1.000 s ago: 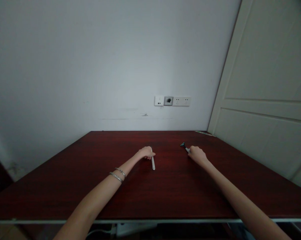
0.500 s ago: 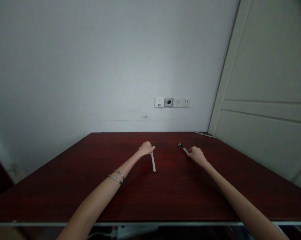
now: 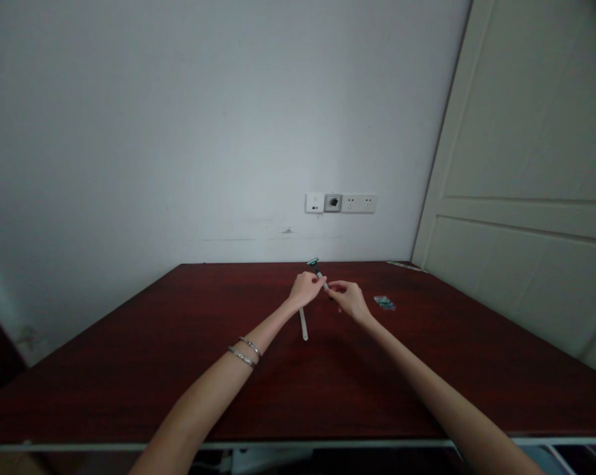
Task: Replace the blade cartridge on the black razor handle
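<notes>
A razor [image 3: 319,272] with a pale handle and a dark green head is held up over the middle of the table, tilted, its head pointing away. My left hand [image 3: 306,289] is closed with its fingertips on the handle. My right hand [image 3: 350,298] pinches the lower part of that handle. Below my left hand a thin white strip-like handle [image 3: 304,324] with a small hole at its near end lies on the table; its far end is hidden. To the right of my right hand lies a small clear pack with green pieces [image 3: 385,303].
The dark red tabletop [image 3: 129,369] meets a pale wall bearing sockets [image 3: 358,203]. A white panelled door [image 3: 520,218] stands along the right side. Near the far right corner a flat strip [image 3: 406,266] lies on the table.
My right hand has brought the razor left and up to the middle, uncovering the clear pack. My left hand has let go of the white handle and moved right onto the razor.
</notes>
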`<state>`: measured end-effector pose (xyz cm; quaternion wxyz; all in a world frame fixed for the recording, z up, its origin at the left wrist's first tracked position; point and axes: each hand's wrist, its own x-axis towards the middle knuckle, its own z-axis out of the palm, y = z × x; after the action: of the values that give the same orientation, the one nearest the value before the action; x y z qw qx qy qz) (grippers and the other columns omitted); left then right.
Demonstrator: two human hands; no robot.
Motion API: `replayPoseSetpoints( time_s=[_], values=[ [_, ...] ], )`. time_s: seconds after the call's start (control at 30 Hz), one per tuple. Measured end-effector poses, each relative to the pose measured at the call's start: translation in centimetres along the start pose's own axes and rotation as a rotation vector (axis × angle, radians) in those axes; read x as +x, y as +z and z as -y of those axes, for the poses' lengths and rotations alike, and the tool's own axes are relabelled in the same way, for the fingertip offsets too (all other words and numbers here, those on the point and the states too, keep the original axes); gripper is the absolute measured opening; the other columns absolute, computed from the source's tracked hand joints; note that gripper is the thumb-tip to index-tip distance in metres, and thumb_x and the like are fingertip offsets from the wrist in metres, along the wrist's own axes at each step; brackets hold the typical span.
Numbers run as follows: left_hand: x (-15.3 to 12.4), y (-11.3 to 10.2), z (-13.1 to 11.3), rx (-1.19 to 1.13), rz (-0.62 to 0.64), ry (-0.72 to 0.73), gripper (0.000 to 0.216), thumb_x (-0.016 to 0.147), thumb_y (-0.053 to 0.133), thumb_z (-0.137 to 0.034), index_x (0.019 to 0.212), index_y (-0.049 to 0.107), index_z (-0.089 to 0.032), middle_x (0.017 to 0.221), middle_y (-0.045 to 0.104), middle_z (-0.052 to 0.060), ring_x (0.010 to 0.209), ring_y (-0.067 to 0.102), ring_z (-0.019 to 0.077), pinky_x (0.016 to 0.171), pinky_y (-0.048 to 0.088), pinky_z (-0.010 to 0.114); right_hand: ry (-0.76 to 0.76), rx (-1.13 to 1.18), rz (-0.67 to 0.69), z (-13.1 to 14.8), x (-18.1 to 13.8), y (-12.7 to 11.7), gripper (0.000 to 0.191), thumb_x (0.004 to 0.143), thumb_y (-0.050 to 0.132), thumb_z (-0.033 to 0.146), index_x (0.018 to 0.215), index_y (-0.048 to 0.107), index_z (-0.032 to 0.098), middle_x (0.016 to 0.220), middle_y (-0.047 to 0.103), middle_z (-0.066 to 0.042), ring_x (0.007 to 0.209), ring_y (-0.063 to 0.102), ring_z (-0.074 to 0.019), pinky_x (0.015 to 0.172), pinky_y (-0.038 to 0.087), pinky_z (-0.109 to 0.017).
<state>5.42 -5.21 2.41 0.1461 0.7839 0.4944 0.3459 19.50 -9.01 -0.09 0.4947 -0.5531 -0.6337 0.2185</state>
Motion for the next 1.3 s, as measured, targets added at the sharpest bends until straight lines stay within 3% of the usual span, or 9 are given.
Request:
replayPoseSetpoints(
  time_s=[0.17,0.37,0.5,0.57,0.7,0.8,0.93,1.1,1.3],
  values=[
    [0.0,-0.1,0.3,0.078,-0.093,-0.028,0.034,0.079,0.048,-0.035,0.069,0.071,-0.011,0.067,0.067,0.008,0.065,0.059,0.0142,0.06,0.038,0.021,-0.028,0.031,0.022,0.6,-0.3,1.4,0.025,0.07,0.057,0.027,0.087,0.065,0.01,0.07,0.065,-0.004,0.036,0.048,-0.0066,0.028,0.04,-0.017],
    [0.1,-1.5,0.9,0.128,-0.022,-0.105,0.029,0.072,0.051,-0.03,0.061,0.069,-0.01,0.056,0.063,0.007,0.058,0.058,0.0136,0.054,0.037,0.02,-0.12,0.002,0.132,0.0,0.6,0.9,0.034,0.068,0.063,0.04,0.09,0.067,0.014,0.073,0.067,-0.005,0.051,0.058,-0.014,0.035,0.046,-0.021],
    [-0.4,-3.0,3.2,0.182,0.045,-0.185,0.029,0.071,0.051,-0.032,0.061,0.069,-0.012,0.058,0.065,0.007,0.061,0.06,0.0142,0.055,0.04,0.02,-0.19,-0.212,0.031,-3.5,3.1,-3.9,0.032,0.066,0.065,0.04,0.088,0.069,0.017,0.085,0.068,-0.008,0.077,0.063,-0.0222,0.064,0.053,-0.032],
    [-1.0,-3.5,4.9,0.244,0.088,-0.239,0.028,0.07,0.052,-0.034,0.064,0.069,-0.013,0.062,0.066,0.007,0.065,0.062,0.0158,0.056,0.041,0.02,-0.263,-0.359,-0.018,-6.0,4.4,-7.2,0.03,0.065,0.066,0.038,0.088,0.07,0.019,0.097,0.066,-0.009,0.092,0.061,-0.0257,0.082,0.048,-0.039],
    [-2.3,-3.9,7.8,0.38,0.144,-0.384,0.03,0.067,0.055,-0.041,0.073,0.069,-0.016,0.076,0.069,0.009,0.074,0.065,0.0209,0.059,0.045,0.024,-0.194,-0.622,0.067,-10.9,5.5,-12.5,0.043,0.06,0.069,0.039,0.098,0.068,0.021,0.113,0.059,-0.013,0.11,0.051,-0.0333,0.096,0.035,-0.049],
    [-3.0,-3.6,8.5,0.423,0.195,-0.419,0.03,0.067,0.056,-0.043,0.077,0.069,-0.018,0.081,0.069,0.009,0.079,0.065,0.0218,0.063,0.047,0.025,-0.067,-0.714,0.133,-13.3,5.2,-14.4,0.057,0.055,0.071,0.045,0.107,0.065,0.023,0.122,0.054,-0.015,0.119,0.042,-0.0373,0.098,0.029,-0.053],
    [-3.5,-2.9,7.8,0.443,0.237,-0.396,0.031,0.067,0.055,-0.043,0.081,0.069,-0.019,0.086,0.069,0.009,0.084,0.065,0.0233,0.066,0.049,0.027,0.025,-0.677,0.203,-14.9,4.5,-15.2,0.072,0.05,0.072,0.048,0.116,0.06,0.023,0.126,0.053,-0.013,0.121,0.04,-0.0387,0.1,0.026,-0.054],
    [-3.5,-2.0,7.1,0.475,0.257,-0.372,0.035,0.068,0.055,-0.045,0.088,0.068,-0.019,0.095,0.068,0.011,0.09,0.064,0.0243,0.07,0.049,0.028,0.116,-0.461,0.3,-16.1,4.4,-15.4,0.083,0.048,0.073,0.048,0.124,0.054,0.02,0.118,0.06,-0.011,0.114,0.049,-0.0352,0.1,0.032,-0.047],
    [-3.3,-2.0,7.1,0.5,0.293,-0.342,0.037,0.07,0.053,-0.044,0.092,0.067,-0.018,0.097,0.068,0.012,0.091,0.063,0.0252,0.072,0.049,0.029,0.132,-0.324,0.332,-17.1,4.9,-15.6,0.085,0.049,0.074,0.043,0.127,0.051,0.019,0.125,0.054,-0.009,0.116,0.049,-0.0311,0.102,0.035,-0.04]
  ],
)
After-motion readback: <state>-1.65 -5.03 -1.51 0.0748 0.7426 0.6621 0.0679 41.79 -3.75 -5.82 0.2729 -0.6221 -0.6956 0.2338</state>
